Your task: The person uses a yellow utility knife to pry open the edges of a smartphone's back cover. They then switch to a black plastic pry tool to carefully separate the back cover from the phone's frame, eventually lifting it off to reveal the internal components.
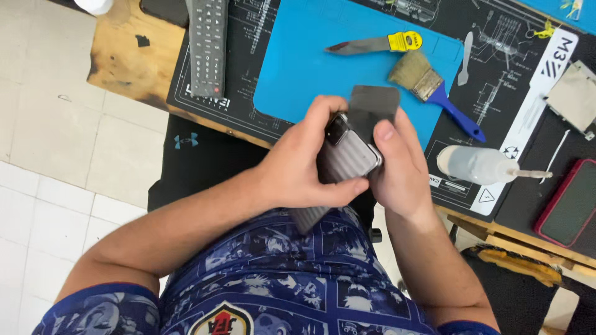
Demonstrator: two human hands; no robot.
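My left hand and my right hand both grip a grey ribbed phone held over my lap, its back and camera block facing up. Its lower end sticks out below my left palm. A dark grey flat square piece stands behind the phone, against my right fingers. The hands are just in front of the blue work mat on the table.
On the mat lie a yellow-handled knife and a blue-handled brush. A remote control lies left; a squeeze bottle, a white spudger, a red-cased phone and a metal plate lie right.
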